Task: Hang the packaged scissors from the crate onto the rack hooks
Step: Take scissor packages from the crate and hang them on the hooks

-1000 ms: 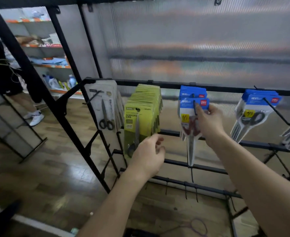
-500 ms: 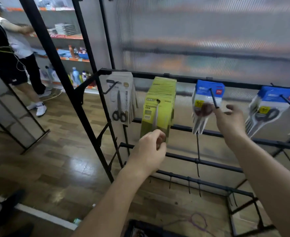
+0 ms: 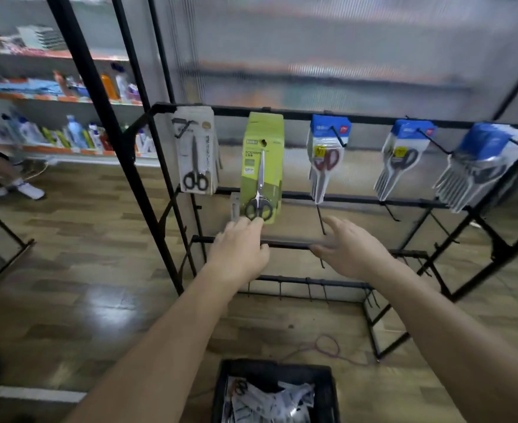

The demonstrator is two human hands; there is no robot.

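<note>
Scissor packs (image 3: 262, 166) hang in five bunches on one rack (image 3: 361, 199) above one crate (image 3: 269, 370); left hand (image 3: 239, 254) and right hand (image 3: 352, 251) spread.

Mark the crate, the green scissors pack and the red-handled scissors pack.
crate (image 3: 273, 367), head view, far rim
green scissors pack (image 3: 271, 141), head view, upper card
red-handled scissors pack (image 3: 321, 129), head view, blue header

The left forearm (image 3: 166, 340) and right forearm (image 3: 452, 340) are bare, as are the left hand (image 3: 239, 254) and right hand (image 3: 352, 254).
</note>
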